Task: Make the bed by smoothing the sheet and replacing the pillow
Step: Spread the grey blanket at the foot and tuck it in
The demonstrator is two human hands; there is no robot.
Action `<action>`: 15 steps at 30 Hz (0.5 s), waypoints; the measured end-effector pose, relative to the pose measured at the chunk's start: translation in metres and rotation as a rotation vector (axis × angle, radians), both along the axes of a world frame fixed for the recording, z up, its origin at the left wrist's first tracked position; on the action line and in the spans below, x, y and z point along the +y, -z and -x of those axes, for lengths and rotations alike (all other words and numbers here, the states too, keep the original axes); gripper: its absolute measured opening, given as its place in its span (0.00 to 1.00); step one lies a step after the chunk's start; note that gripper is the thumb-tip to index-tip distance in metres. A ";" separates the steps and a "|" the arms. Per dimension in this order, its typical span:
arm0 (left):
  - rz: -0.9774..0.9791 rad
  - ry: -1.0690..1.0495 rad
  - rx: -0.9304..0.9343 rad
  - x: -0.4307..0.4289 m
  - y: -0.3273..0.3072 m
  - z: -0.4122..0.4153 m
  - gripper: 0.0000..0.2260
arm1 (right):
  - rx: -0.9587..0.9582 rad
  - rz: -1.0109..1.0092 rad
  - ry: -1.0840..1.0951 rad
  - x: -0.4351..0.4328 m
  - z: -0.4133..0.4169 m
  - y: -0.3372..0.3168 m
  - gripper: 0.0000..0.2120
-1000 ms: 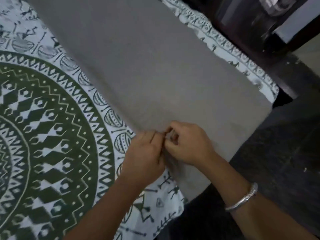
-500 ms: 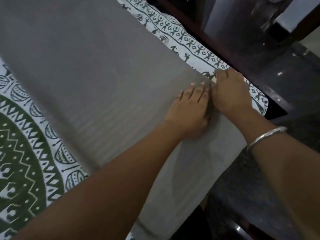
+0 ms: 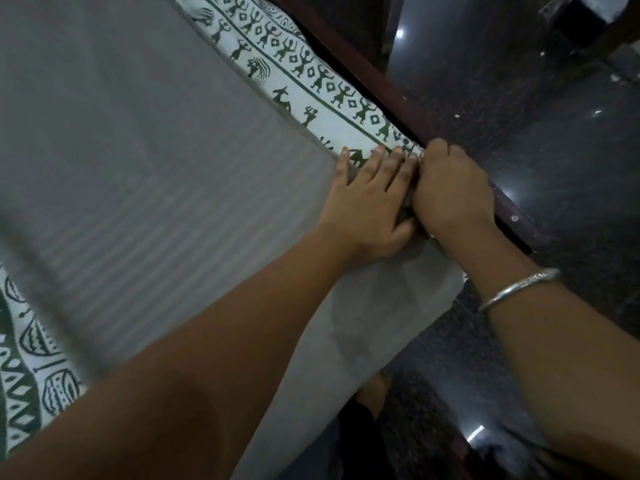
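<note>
**Grips side by side at a fabric corner**

Right grip [image 3: 450,188], right of centre in the frame, has its fingers curled down at the corner of the grey sheet [image 3: 156,150]. The fingertips are hidden, so that it pinches the hem is a judgement. Left grip [image 3: 367,206] touches it on the left, fingers straight and flat. It presses the grey sheet's edge, with fingertips reaching onto the printed bedsheet [image 3: 311,74] beneath.

The grey sheet fills the left and centre of the frame, spread over the printed bedsheet, and its near end hangs off the bed toward lower centre. No pillow is in view. A dark bed rail [image 3: 391,98] runs diagonally just beyond the knuckles.

The grey sheet looks thin, light and limp, likely to fold and drag rather than slide as one piece. It is best taken at the corners and hem, pulled taut, then stroked flat with an open palm. An uneven pull would probably leave wrinkles.
</note>
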State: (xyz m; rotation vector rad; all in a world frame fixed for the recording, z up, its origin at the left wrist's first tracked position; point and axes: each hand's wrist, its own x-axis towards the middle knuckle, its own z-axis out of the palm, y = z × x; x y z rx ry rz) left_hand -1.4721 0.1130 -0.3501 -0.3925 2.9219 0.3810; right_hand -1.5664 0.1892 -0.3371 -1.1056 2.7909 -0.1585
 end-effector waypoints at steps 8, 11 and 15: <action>0.094 0.065 -0.038 -0.016 -0.006 0.024 0.43 | 0.028 0.087 -0.111 0.031 0.015 -0.001 0.08; 0.110 0.140 -0.049 -0.014 -0.011 0.035 0.46 | -0.022 0.024 -0.160 0.039 0.008 -0.002 0.12; 0.118 0.184 -0.147 -0.014 -0.011 0.051 0.45 | 0.000 -0.065 -0.065 0.040 -0.010 -0.004 0.06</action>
